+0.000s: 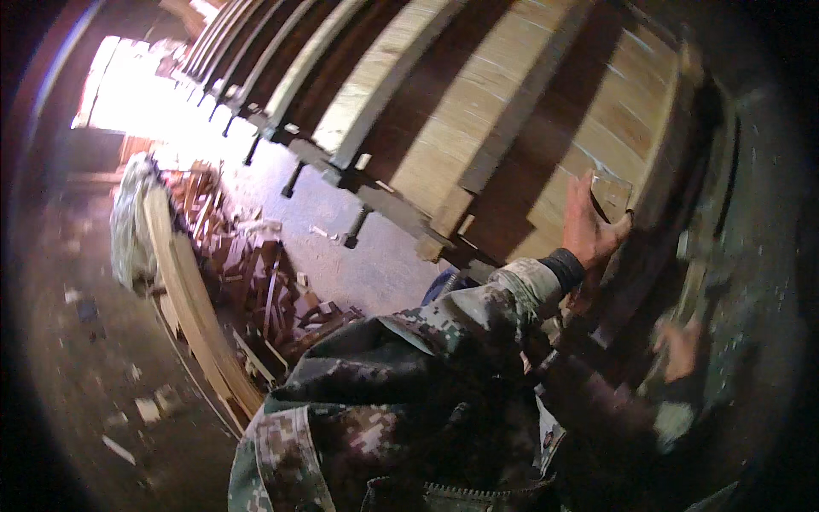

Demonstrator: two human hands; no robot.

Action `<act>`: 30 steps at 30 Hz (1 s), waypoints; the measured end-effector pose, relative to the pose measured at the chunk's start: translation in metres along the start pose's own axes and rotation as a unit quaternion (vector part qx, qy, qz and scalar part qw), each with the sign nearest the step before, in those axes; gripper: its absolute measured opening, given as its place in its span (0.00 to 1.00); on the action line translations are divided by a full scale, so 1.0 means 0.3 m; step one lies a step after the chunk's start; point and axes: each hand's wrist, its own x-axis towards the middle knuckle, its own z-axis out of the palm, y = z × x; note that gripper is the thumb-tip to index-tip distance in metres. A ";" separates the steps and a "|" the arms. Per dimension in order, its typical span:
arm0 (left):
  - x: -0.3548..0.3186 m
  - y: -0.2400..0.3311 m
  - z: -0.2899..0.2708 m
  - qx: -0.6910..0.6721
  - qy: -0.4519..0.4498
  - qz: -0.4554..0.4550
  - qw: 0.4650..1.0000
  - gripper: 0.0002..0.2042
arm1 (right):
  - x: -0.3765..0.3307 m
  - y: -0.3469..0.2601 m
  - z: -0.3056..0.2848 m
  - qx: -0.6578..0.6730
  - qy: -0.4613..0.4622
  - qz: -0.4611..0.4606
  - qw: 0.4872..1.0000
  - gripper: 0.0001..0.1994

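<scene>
My left hand point(590, 229), in a camouflage sleeve with a dark cuff, reaches to the right side of a large clamping rack. Its fingers and thumb close around a small wooden block point(612, 196) against the light wooden boards point(631, 102). My right hand point(680, 350) is lower and farther right, smeared by motion, so its fingers cannot be read. Beside it is a pale, narrow strip point(693, 290), too blurred to name. Long bars point(512, 111) cross over the boards, with dark screw bolts point(358, 226) sticking out along the rack's near edge.
A heap of reddish-brown wood offcuts point(256, 282) lies on the floor at left. Long pale planks point(192, 299) lean beside it, with whitish plastic sheeting point(135, 222) at their top. Wood scraps point(149, 410) are scattered lower left. Bright light enters through an opening point(128, 85) at far left.
</scene>
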 end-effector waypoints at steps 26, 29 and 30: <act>0.184 -0.109 -1.595 0.030 0.041 0.010 0.999 0.30 | -0.957 -0.270 1.245 0.064 -0.097 0.050 0.992 0.09; 0.087 -0.184 -1.855 0.022 0.039 -0.038 0.998 0.30 | -1.007 -0.440 1.576 0.014 -0.086 0.058 0.995 0.13; 0.059 -0.220 -1.933 0.018 0.047 -0.044 0.998 0.27 | -1.012 -0.480 1.672 -0.003 -0.123 0.034 0.992 0.12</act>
